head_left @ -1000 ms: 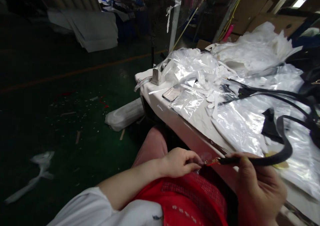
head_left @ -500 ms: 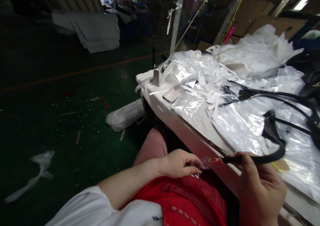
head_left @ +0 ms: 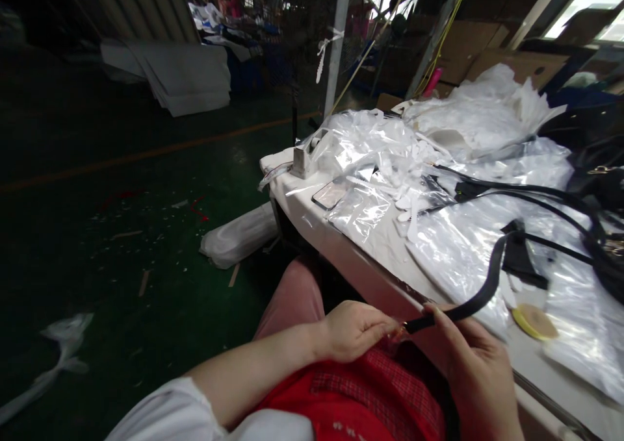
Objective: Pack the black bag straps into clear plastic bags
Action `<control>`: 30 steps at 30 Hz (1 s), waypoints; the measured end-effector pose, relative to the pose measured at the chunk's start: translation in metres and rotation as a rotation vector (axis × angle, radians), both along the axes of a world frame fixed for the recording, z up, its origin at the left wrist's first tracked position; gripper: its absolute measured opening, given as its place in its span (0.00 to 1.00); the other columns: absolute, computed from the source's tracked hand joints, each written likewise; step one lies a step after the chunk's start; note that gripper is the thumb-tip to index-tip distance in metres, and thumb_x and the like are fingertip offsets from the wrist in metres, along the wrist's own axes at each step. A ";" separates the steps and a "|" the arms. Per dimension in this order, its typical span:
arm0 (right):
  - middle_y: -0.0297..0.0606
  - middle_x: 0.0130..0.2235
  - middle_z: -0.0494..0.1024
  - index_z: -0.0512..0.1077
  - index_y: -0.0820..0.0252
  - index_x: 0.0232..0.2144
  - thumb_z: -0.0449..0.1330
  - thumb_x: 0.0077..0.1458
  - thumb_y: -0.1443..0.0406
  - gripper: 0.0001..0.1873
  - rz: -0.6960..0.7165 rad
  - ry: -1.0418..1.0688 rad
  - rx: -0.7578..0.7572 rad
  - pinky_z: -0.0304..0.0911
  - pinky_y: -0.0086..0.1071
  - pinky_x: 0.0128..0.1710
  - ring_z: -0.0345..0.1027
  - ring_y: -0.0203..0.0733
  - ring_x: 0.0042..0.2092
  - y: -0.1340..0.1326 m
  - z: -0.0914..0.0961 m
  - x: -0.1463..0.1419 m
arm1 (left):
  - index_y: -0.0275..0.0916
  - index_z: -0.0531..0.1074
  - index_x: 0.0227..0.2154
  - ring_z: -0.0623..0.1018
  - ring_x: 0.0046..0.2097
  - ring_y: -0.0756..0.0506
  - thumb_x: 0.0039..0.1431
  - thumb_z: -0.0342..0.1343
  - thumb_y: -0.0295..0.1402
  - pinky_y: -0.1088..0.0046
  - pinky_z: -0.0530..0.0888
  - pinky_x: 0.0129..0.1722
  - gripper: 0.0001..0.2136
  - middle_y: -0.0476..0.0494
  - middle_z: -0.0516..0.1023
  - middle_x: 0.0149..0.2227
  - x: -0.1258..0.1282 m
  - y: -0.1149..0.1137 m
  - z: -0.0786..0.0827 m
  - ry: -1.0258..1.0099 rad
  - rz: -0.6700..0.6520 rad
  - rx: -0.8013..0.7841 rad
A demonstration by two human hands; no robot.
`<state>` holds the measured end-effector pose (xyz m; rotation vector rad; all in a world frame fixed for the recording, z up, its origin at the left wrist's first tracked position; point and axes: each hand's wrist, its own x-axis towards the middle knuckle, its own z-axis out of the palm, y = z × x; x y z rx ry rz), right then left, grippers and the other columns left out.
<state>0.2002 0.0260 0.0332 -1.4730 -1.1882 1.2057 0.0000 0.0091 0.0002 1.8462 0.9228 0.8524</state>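
My right hand [head_left: 475,369] grips a black bag strap [head_left: 480,288] near its end, thumb on top; the strap curves up and right over the table. My left hand [head_left: 353,329] is closed in a pinch at the strap's tip, where a small gold clasp [head_left: 403,329] and a bit of clear wrapping sit, mostly hidden by my fingers. Both hands hover above my lap, over a red apron [head_left: 370,395], just in front of the table edge [head_left: 361,265].
The white table holds heaps of clear plastic bags [head_left: 375,142], a phone [head_left: 330,194], a tape dispenser [head_left: 302,158], a yellow tape roll [head_left: 535,321], more black straps [head_left: 536,191] and a black bag [head_left: 599,175]. A wrapped roll [head_left: 238,233] and scraps lie on the green floor.
The strap's loop has swung up and straightened toward the table. The clasp end has slid into my left fingers, and my hands have drawn closer together. The view shifted slightly.
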 end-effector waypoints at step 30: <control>0.48 0.41 0.83 0.79 0.62 0.42 0.59 0.54 0.44 0.29 -0.027 0.455 -0.060 0.66 0.43 0.49 0.76 0.48 0.42 0.038 0.004 0.000 | 0.40 0.65 0.23 0.71 0.25 0.50 0.70 0.35 0.43 0.78 0.65 0.26 0.24 0.48 0.71 0.22 0.023 0.019 -0.007 0.070 0.201 0.043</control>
